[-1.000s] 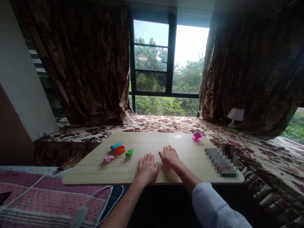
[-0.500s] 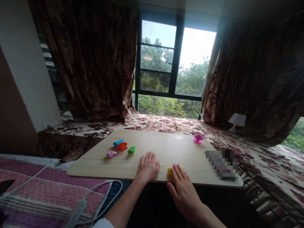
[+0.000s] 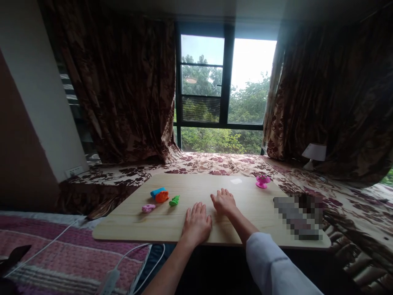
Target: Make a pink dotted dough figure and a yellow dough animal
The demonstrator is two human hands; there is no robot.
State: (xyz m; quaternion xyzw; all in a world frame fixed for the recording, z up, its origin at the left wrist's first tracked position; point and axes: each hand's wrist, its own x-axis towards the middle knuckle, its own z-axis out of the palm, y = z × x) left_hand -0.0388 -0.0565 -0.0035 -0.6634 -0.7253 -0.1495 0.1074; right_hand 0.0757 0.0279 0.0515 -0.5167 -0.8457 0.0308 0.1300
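My left hand (image 3: 197, 223) lies flat on the light wooden table (image 3: 129, 223) near its front edge, fingers stretched forward and holding nothing. Farther forward and to the right, my right hand (image 3: 224, 201) is palm down over the board with its fingers extended. The yellow lump seen earlier does not show now; whether it is under the right palm I cannot tell. Left of my hands lie a green clay-like piece (image 3: 174, 200), an orange piece (image 3: 161, 197), a blue piece (image 3: 157, 192) and a pink piece (image 3: 148, 208).
A magenta stand-like piece (image 3: 263, 182) is at the table's back right, near a white patch (image 3: 236, 181). A blurred-out dark object (image 3: 297, 217) occupies the right side. Beyond are a small lamp (image 3: 313, 152) and curtains (image 3: 135, 90). A power strip (image 3: 109, 282) lies at lower left.
My right hand has slid forward from the front edge, and the yellow lump under it has gone out of sight. My left hand stays flat on the table. The view has shifted slightly.
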